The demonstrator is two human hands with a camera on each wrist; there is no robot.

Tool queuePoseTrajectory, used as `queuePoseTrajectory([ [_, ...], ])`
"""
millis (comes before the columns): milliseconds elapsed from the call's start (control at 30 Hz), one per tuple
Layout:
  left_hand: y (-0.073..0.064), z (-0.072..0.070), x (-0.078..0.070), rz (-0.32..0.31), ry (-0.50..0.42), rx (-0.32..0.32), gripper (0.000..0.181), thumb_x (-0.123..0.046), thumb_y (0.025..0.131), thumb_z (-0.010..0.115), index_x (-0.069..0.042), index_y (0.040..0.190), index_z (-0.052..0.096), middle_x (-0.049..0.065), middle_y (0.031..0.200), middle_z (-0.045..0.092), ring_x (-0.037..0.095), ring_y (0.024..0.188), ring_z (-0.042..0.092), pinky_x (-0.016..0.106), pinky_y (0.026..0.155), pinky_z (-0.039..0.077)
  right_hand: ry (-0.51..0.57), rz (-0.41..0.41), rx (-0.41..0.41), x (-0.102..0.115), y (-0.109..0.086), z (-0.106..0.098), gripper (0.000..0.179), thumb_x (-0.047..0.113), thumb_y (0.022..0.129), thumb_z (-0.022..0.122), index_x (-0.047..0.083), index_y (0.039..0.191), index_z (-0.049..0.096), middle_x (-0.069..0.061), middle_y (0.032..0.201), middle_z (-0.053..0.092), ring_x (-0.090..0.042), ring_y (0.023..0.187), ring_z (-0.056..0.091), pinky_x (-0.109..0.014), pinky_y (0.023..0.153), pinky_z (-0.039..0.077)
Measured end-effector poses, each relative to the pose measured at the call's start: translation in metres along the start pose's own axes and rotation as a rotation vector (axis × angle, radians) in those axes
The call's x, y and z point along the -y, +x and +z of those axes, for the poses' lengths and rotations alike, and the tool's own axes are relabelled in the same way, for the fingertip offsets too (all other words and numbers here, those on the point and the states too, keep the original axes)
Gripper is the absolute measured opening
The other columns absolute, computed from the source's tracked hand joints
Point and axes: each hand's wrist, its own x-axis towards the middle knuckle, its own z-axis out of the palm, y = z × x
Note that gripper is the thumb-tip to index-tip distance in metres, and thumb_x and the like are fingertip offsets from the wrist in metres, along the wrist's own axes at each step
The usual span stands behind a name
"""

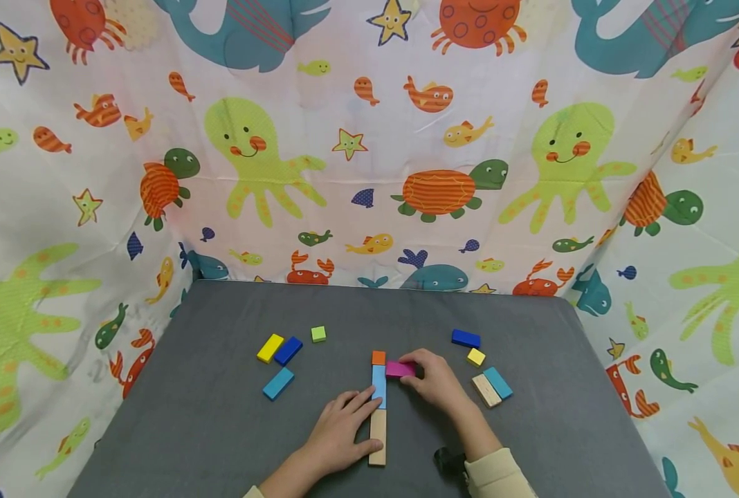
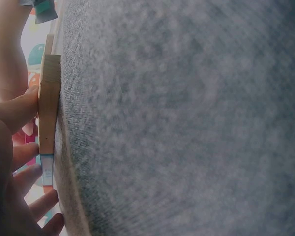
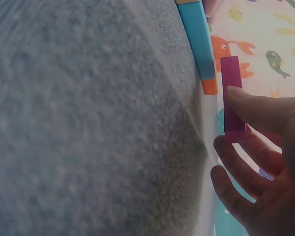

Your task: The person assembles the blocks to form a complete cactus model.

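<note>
A line of blocks runs away from me down the middle of the table: a long plain wooden block [image 1: 378, 437], a light blue block [image 1: 378, 382] and a small orange block [image 1: 378, 357] at the far end. My left hand [image 1: 341, 432] rests along its left side, with the thumb on the wooden block and spread fingers reaching over the light blue one. Between thumb and fingers, my right hand [image 1: 434, 379] pinches a magenta block [image 3: 232, 98]. In the head view that block points sideways beside the orange and light blue blocks; whether they touch I cannot tell.
To the left lie a yellow block [image 1: 270, 348], a dark blue block [image 1: 288, 351], a blue block [image 1: 279, 384] and a green cube [image 1: 318, 334]. Right of the hands are another dark blue block [image 1: 466, 338], a yellow cube [image 1: 476, 357], and a wooden block [image 1: 486, 391] against a blue block [image 1: 497, 382].
</note>
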Motion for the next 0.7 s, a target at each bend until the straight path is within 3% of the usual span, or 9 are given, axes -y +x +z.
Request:
queuePoseTrajectory([
  [433, 0.001, -0.0008, -0.0001, -0.002, -0.008, 0.01, 0.075, -0.067, 0.091, 0.059, -0.038, 0.155, 0.037, -0.011, 0.165, 0.029, 0.025, 0.142, 0.036, 0.059, 0.112, 0.035, -0.019, 0.026, 0.043, -0.0045, -0.0001, 0.0009, 0.027, 0.015, 0.086, 0.081, 0.018, 0.112, 0.074, 0.001, 0.112, 0.069, -0.018, 0.104, 0.061, -0.048, 0.1, 0.051],
  [700, 0.0004, -0.0004, 0.0001, -0.002, -0.005, 0.005, 0.075, -0.066, 0.09, 0.06, -0.037, 0.155, 0.038, -0.011, 0.165, 0.029, 0.025, 0.141, 0.036, 0.059, 0.112, 0.036, -0.063, 0.022, 0.115, -0.0021, -0.0003, 0.0018, 0.026, 0.016, 0.085, 0.082, 0.016, 0.11, 0.074, -0.001, 0.11, 0.069, -0.021, 0.1, 0.06, -0.05, 0.097, 0.051],
])
